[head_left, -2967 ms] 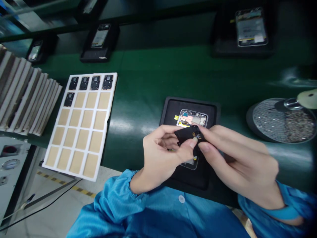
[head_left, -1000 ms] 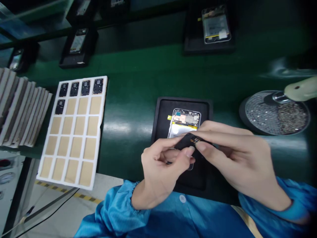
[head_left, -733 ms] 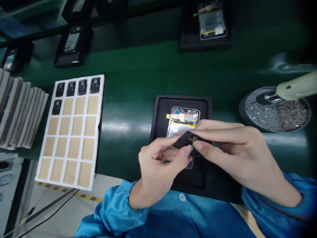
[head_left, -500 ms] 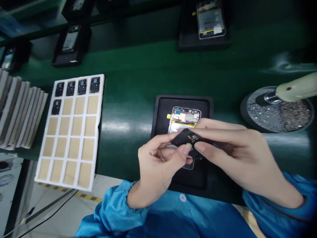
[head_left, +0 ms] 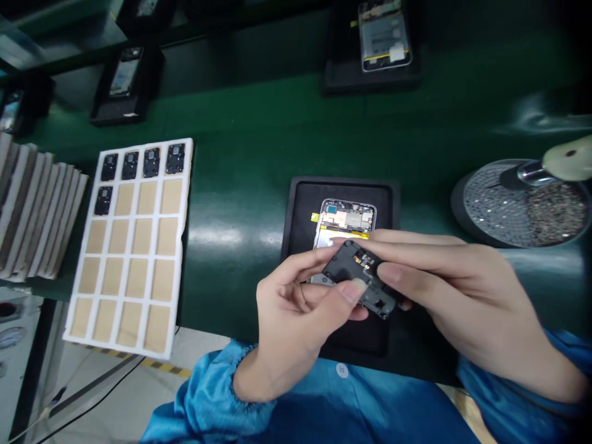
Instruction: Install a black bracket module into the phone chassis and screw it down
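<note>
Both hands pinch one small black plastic cover part (head_left: 358, 274) just above an opened phone (head_left: 345, 221) that lies in a black foam holder (head_left: 300, 209). My left hand (head_left: 296, 314) grips the part's left edge between thumb and fingers. My right hand (head_left: 457, 302) holds its right side, thumb beneath and fingers stretched over the top. The part is tilted so that its face shows. The hands hide the phone's lower half.
A white foam tray (head_left: 134, 246) with tan pockets, several black parts in its top rows, lies at left beside stacked trays (head_left: 37, 209). A round dish of screws (head_left: 522, 206) sits at right. More phones in holders (head_left: 383, 43) stand on the far belt.
The black part has been turned in my fingers, so more of its face and lower edge now shows. Both hands stayed over the phone; the view shifted slightly.
</note>
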The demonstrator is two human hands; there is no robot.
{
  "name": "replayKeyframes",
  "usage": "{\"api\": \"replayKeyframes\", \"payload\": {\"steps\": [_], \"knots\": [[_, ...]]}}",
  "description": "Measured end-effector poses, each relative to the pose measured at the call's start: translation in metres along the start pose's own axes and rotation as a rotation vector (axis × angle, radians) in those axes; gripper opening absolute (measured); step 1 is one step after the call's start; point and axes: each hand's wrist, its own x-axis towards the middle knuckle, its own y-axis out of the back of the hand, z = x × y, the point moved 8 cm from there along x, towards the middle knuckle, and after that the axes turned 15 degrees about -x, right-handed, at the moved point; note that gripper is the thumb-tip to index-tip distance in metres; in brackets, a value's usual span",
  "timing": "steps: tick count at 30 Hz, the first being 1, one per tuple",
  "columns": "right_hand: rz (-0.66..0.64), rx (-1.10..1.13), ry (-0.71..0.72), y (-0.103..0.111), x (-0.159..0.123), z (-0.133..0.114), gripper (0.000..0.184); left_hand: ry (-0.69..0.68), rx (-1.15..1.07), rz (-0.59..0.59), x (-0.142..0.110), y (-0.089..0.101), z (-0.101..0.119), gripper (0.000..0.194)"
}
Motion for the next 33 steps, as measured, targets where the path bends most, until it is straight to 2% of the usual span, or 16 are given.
{"api": "replayKeyframes", "payload": {"steps": [4,13,22,26,29,33], "knots": [[0.016,-0.027,0.02,-0.001,-0.001,-0.002,0.047,-0.026,0.065,-0.014,0.0,0.0,-0.002,0.044],[0.067,-0.066,-0.015,-0.002,-0.004,-0.003,0.049,-0.197,0.245,0.006,-0.008,0.006,0.004,0.037],[0.11,-0.071,-0.031,0.001,-0.005,-0.001,0.034,-0.298,0.226,-0.027,-0.012,0.004,0.006,0.042],[0.121,-0.042,-0.008,-0.001,-0.005,-0.003,0.037,-0.361,0.213,-0.027,-0.009,0.002,0.008,0.049],[0.115,-0.032,-0.002,-0.001,-0.005,-0.003,0.039,-0.417,0.214,-0.079,-0.005,-0.006,0.013,0.051],[0.09,-0.047,-0.027,-0.002,-0.007,-0.001,0.04,-0.341,0.133,-0.08,0.001,-0.009,0.011,0.051]]}}
